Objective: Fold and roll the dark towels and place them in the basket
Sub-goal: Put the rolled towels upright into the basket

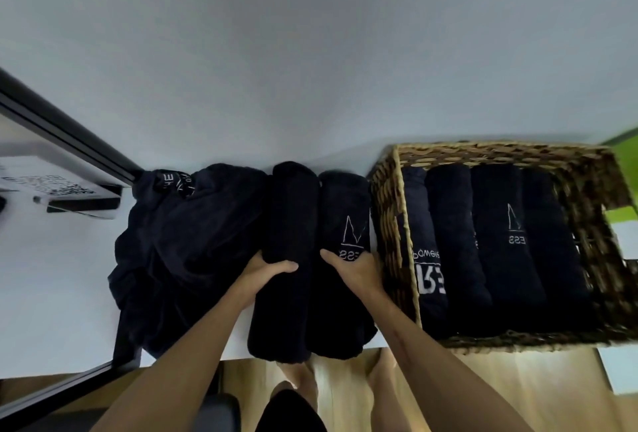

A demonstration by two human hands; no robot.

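Basket (pixel 386 224): four rolled towels (pixel 497 245) inside, right of my hands.
Left hand (pixel 267 271): grasping a rolled towel (pixel 290 224).
Right hand (pixel 355 271): grasping the logo roll (pixel 345 210).
Outstanding: loose pile (pixel 183 252), left, unfolded.

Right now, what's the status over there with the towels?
Left hand grips plain rolled towel. Right hand holds logo roll. Four rolls in basket. Unfolded pile waiting at left. Nothing blocking.

The white table (pixel 62 276) carries a loose towel pile (pixel 179 259), two rolled towels (pixel 286 259) and a wicker basket (pixel 390 224).
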